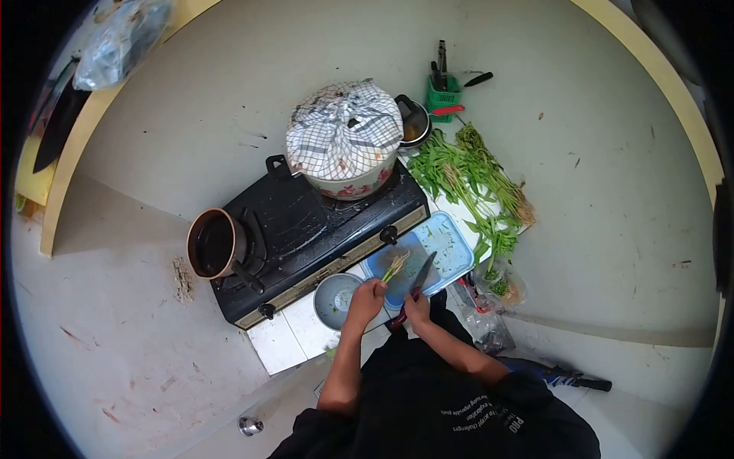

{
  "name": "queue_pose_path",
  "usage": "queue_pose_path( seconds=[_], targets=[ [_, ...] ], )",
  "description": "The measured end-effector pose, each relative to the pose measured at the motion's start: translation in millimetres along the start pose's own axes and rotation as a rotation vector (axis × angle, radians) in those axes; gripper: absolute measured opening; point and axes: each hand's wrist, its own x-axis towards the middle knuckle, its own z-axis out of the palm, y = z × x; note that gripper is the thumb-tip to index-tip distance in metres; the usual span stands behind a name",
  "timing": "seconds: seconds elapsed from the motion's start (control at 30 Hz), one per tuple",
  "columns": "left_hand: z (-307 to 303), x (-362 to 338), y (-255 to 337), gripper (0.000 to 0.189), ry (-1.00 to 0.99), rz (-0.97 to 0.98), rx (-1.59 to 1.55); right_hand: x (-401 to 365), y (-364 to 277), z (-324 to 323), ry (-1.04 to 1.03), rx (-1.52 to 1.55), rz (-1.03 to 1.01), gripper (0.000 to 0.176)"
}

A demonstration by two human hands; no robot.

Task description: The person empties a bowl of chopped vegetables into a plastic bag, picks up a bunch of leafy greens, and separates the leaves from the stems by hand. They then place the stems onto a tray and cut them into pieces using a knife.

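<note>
My left hand [368, 301] is closed around a small bunch of pale stems with roots [396, 265], held over the blue cutting board [380, 262]. In my right hand [417, 308] is a knife [425, 272], its dark blade pointing up and away over the board and its red handle end showing below my fingers. A light-blue tray or lid [457, 243] with green scraps adjoins the board. Beside my left hand stands a grey metal bowl [327, 302] with a few green bits inside.
Leafy greens with roots [489, 191] lie on the tiled counter at the right. The black gas stove [306, 229] carries a cloth-covered pot [344, 138] and a saucepan [217, 243]. Behind are a small pot [415, 126] and a green utensil basket [443, 93]. Plastic bags [489, 325] hang near my right side.
</note>
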Motion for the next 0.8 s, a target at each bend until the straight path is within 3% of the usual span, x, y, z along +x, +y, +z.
queue_pose_path(
  seconds=[0.1,0.2,0.27,0.3,0.5,0.6,0.8],
  targets=[
    [-3.2,7.6,49.6,0.020,0.043,-0.016,0.247,10.1,4.0,-25.3,-0.025,-0.146,-0.138,0.027],
    [14.6,26.8,49.9,0.020,0.111,0.072,0.237,12.4,1.6,-39.8,0.241,-0.416,-0.423,0.028],
    [39.2,49.2,24.3,0.019,0.171,0.226,0.165,1.8,-27.3,-57.0,0.067,-0.108,-0.321,0.029],
    [47.4,52.6,25.0,0.018,0.173,0.215,0.184,-0.5,-34.7,-64.2,-0.019,0.045,-0.266,0.030],
    [94.6,78.6,13.6,0.017,0.197,0.231,0.328,14.4,-33.1,-91.6,0.145,-0.168,-0.477,0.024],
    [105.5,81.8,3.2,0.019,0.213,0.252,0.409,30.9,-18.9,-96.8,0.043,-0.111,-0.388,0.027],
    [107.6,76.8,-3.3,0.019,0.275,0.305,0.367,39.1,-14.6,-105.9,-0.021,-0.176,-0.460,0.031]
  ],
)
